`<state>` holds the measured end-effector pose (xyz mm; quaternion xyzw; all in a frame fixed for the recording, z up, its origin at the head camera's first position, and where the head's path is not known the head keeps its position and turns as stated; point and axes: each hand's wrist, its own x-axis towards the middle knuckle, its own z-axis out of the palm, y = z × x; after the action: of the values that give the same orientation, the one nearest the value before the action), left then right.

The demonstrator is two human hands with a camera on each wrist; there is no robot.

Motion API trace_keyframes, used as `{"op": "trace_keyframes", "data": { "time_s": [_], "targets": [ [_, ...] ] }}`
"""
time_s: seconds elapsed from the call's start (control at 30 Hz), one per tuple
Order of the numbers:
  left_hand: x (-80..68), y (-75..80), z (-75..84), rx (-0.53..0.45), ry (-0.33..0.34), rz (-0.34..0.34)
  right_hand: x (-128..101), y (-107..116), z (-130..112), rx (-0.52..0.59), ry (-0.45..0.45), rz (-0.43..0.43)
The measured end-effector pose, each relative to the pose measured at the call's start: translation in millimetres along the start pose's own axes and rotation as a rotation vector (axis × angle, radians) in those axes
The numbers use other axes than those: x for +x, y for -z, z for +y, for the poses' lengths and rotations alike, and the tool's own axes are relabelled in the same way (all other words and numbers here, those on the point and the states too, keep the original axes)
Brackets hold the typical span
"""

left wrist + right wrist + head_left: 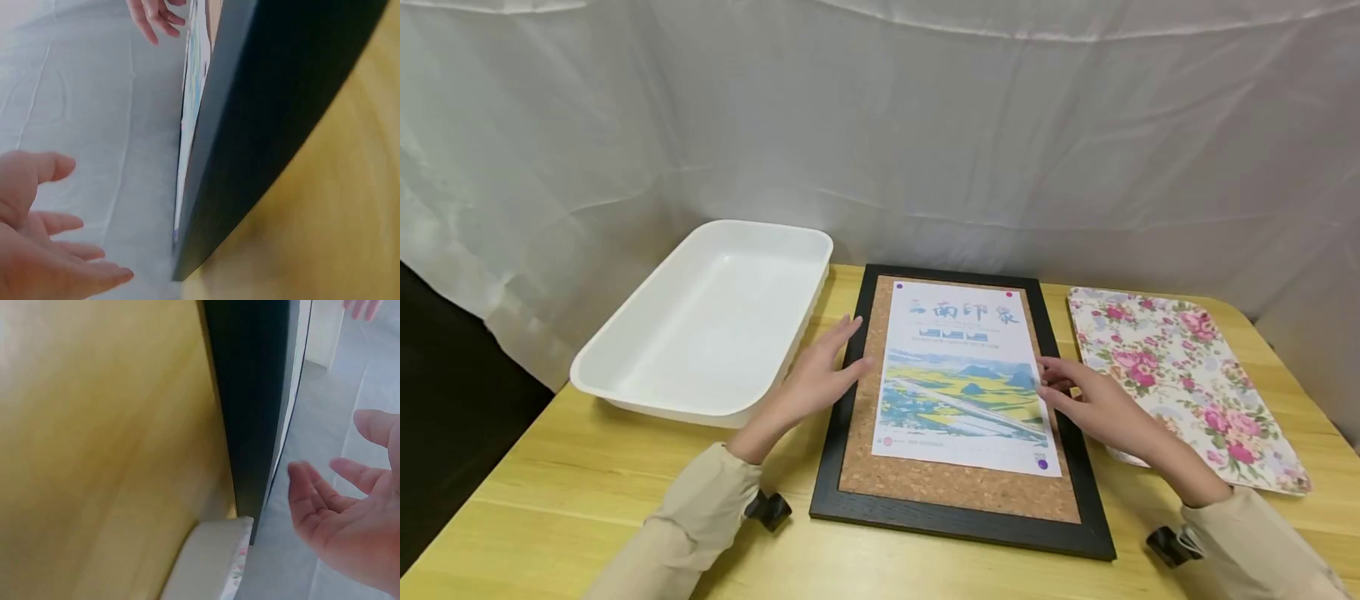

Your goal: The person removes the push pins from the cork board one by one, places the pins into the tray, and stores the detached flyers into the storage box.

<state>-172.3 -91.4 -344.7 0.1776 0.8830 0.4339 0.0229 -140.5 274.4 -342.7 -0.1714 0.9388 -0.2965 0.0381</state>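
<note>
Fingers straight and loosely spread on both sides, gripping nothing: the left hand (816,379) hovers at the left edge of the cork board (958,492), fingertips over the black frame, and the right hand (1093,400) mirrors it at the right edge, fingertips reaching the rim of the poster (962,379); whether either hand actually touches the frame I cannot tell. That poster, a landscape print with coloured pins at its corners, lies on the cork, and the board lies flat in the middle of the wooden table (572,492). Just left of the board sits a white plastic tray (625,367); just right of it, a floral tray (1262,450). White cloth (925,125) hangs behind everything.
</note>
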Motion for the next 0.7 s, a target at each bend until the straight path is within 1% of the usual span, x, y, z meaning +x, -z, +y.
{"op": "trace_keyframes", "data": {
  "time_s": [0.17,0.27,0.43,0.57,0.7],
  "targets": [
    [3.6,-7.9,-4.5,-0.183,0.146,0.005,-6.4,0.6,0.0,0.061,-0.041,-0.005],
    [5.4,-12.0,-6.9,-0.245,0.215,0.001,-11.1,1.0,-0.9,0.104,-0.058,-0.015],
    [5.8,-16.5,-11.1,-0.26,0.277,0.0,-18.8,-2.2,-0.8,0.179,-0.093,-0.029],
    [6.0,-18.5,-19.6,-0.338,0.306,-0.001,-25.3,-6.3,0.6,0.233,-0.109,-0.055],
    [8.8,-19.0,-28.8,-0.404,0.32,0.001,-31.6,-8.4,2.2,0.301,-0.096,-0.101]
  ]
}}
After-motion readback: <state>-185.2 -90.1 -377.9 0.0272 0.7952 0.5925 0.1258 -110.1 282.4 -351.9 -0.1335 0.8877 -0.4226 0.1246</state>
